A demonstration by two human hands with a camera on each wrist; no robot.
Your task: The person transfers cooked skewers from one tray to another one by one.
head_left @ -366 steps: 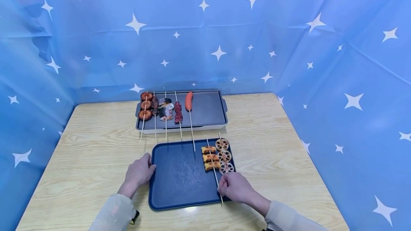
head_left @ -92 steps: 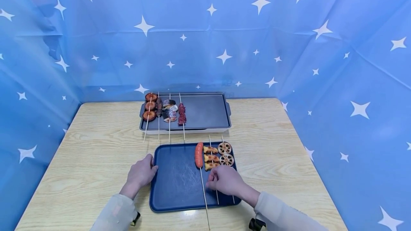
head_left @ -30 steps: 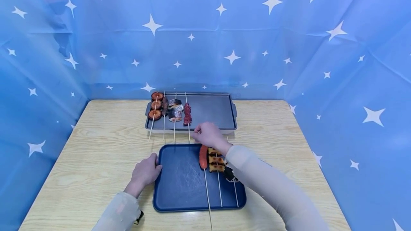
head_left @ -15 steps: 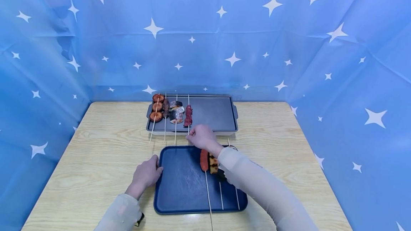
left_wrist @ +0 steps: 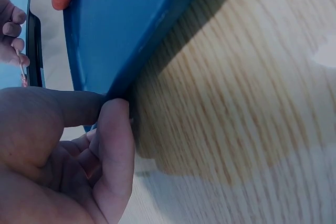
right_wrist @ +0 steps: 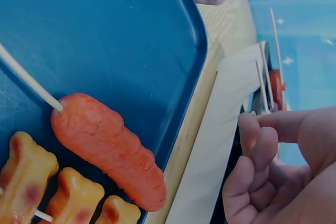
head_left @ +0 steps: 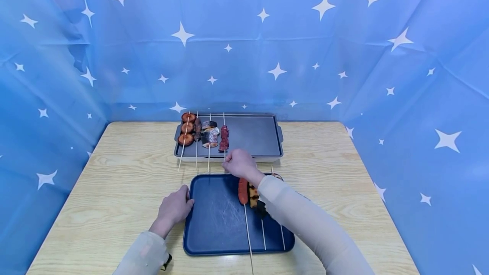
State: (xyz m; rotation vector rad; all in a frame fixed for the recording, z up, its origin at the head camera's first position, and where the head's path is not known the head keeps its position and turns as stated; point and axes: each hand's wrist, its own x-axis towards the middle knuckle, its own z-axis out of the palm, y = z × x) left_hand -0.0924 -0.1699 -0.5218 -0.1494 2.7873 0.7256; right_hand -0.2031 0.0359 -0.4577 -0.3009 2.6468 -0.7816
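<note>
My left hand (head_left: 175, 208) pinches the left rim of the blue tray (head_left: 214, 224); in the left wrist view its thumb and fingers (left_wrist: 116, 145) close on the edge. Beyond the tray, my right hand (head_left: 240, 162) pinches the lower stick of a red meat skewer (head_left: 224, 139), whose meat lies on the dark grill pan (head_left: 254, 135). The stick's end shows at the fingertips in the right wrist view. A sausage skewer (head_left: 243, 191) lies on the tray, its stick overhanging the front. Right of it is a skewer of yellow browned pieces (head_left: 254, 196), partly under my right sleeve.
Left on the grill pan lie a skewer of round brown slices (head_left: 187, 127), a dark meat skewer (head_left: 197, 128) and a fish skewer (head_left: 209, 135), sticks overhanging the front. A lotus root skewer on the tray is mostly hidden by my sleeve. A starry blue curtain (head_left: 244, 75) backs the table.
The sausage skewer has gone from the grill pan to the tray. My right hand has moved from the tray to the red meat skewer's stick; my left hand stays at the rim.
</note>
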